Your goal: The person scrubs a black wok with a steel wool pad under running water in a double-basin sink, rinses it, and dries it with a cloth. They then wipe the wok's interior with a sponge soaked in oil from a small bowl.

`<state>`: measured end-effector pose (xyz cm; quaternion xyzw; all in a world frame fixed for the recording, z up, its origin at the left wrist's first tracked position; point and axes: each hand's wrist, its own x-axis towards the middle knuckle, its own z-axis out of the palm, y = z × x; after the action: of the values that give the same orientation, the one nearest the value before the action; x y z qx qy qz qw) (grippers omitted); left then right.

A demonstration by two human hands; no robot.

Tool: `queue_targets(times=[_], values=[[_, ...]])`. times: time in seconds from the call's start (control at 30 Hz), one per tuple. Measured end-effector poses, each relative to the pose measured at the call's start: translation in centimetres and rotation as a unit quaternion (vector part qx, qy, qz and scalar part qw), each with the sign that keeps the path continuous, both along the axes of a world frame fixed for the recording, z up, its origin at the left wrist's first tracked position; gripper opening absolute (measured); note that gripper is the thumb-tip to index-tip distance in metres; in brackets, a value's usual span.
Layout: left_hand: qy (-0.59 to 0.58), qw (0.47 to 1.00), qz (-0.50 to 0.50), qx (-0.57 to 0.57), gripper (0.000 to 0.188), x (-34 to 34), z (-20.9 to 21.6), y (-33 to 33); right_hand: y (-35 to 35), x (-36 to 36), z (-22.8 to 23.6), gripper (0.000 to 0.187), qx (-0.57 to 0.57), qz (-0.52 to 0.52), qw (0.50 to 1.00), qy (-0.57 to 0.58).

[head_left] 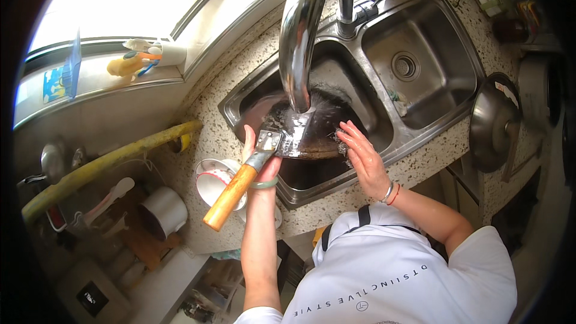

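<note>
A dark wok (pixel 321 135) with a wooden handle (pixel 231 195) is tilted in the left basin of the steel sink (pixel 387 129). Water runs from the curved faucet (pixel 292 42) onto its surface. My left hand (pixel 268 171) grips the wok from beneath, by the metal joint of the handle, thumb up on the left side; the handle hides much of its palm. At the wok's right rim, my right hand (pixel 367 162) has wet fingers curved around a steel wool scrubber (pixel 342 147), pressing it against the edge.
Stacked bowls (pixel 207 187) stand on the speckled counter by the handle. A metal lid (pixel 493 120) leans at the right counter edge. The right basin (pixel 441 87) has a small scrap near its drain. A yellow pipe (pixel 108 168) and a pot (pixel 165 212) are at left.
</note>
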<state>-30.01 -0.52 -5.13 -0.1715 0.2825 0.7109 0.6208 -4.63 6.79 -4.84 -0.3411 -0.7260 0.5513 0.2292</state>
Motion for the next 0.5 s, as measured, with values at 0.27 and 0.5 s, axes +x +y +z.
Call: queue_targets(times=[0.27, 0.5], values=[[0.057, 0.997, -0.008, -0.05, 0.055, -0.2, -0.6, -0.5, 0.5, -8.8, 2.4, 0.036, 0.201, 0.071, 0.976, 0.031], [0.0, 1.0, 0.004, -0.011, 0.058, 0.2, 0.0, 0.1, 0.9, -5.1, 1.3, 0.046, 0.218, 0.086, 0.972, 0.011]])
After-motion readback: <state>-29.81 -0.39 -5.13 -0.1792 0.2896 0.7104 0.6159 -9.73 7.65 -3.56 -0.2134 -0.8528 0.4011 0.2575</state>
